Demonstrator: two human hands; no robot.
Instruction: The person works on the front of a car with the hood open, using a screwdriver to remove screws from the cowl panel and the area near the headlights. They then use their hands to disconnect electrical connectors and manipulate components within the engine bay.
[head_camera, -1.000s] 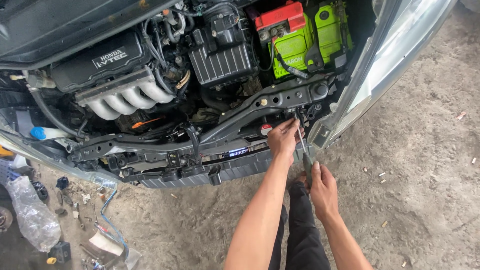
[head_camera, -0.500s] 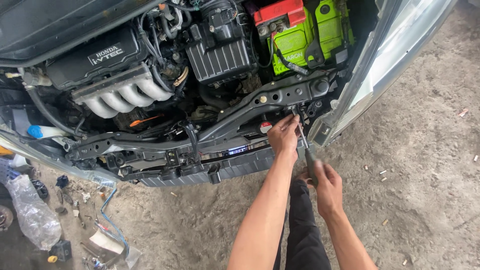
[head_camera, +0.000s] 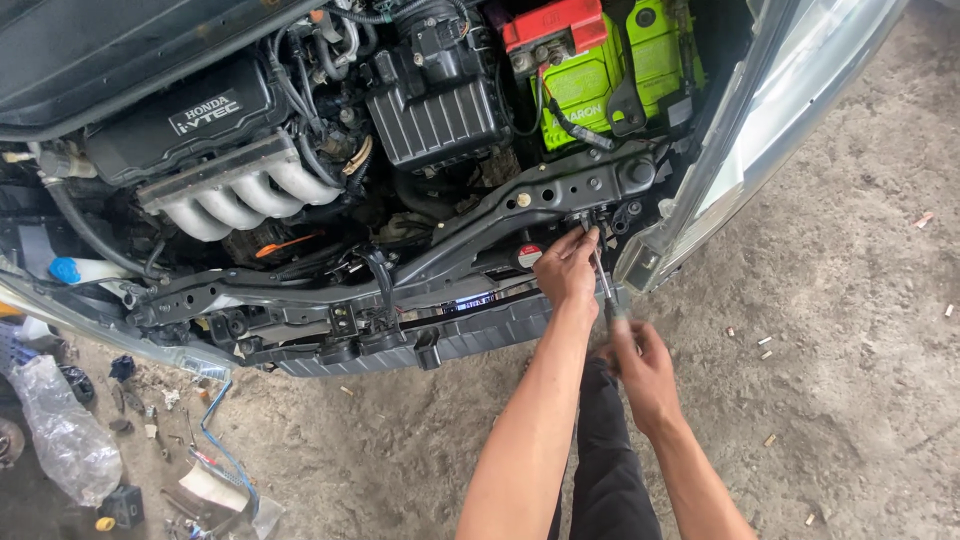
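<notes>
Long thin screwdriver (head_camera: 603, 285), slanting from near hand up to black front crossmember (head_camera: 560, 195), just left of headlight (head_camera: 770, 120). Probably stiff steel shaft, light, likely slick if greasy; best taken at handle, steadied near tip. Right hand (head_camera: 642, 365) closed around handle at near end. Left hand (head_camera: 568, 268) pinching narrow near tip, fingers pressed to shaft. Tip and fastener hidden behind fingers; handle buried in fist, shape unclear. Farther back, green battery (head_camera: 600, 75) with red cover. Engine bay cut off at top.
</notes>
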